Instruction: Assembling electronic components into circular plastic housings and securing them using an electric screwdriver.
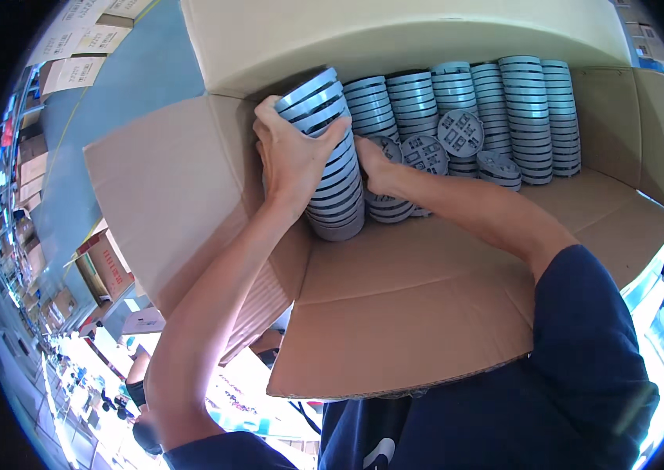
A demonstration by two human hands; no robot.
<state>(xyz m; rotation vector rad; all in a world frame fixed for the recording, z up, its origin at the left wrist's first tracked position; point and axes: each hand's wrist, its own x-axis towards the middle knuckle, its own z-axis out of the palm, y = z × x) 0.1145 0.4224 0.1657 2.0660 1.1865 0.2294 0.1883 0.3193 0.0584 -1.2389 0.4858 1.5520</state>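
A tall, slightly tilted stack of grey round discs point(337, 184) stands at the left inside an open cardboard box point(418, 266). My left hand point(294, 153) is wrapped round its upper part, thumb on the side toward me and fingers on its left side. My right hand point(377, 163) reaches in just right of that stack, beside loose discs; its fingers are mostly hidden behind the stack. More stacks of discs point(526, 117) stand in a row along the box's far wall. Several single discs lean in front of them, one with a patterned face point(460, 133) toward me.
The left box flap point(167, 188) folds outward, and the near flap point(402, 337) lies in front of my body. Cartons point(85, 47) stand on the blue-grey floor at upper left. Another open carton point(106, 265) is at left, with a person's arm point(138, 376) below it.
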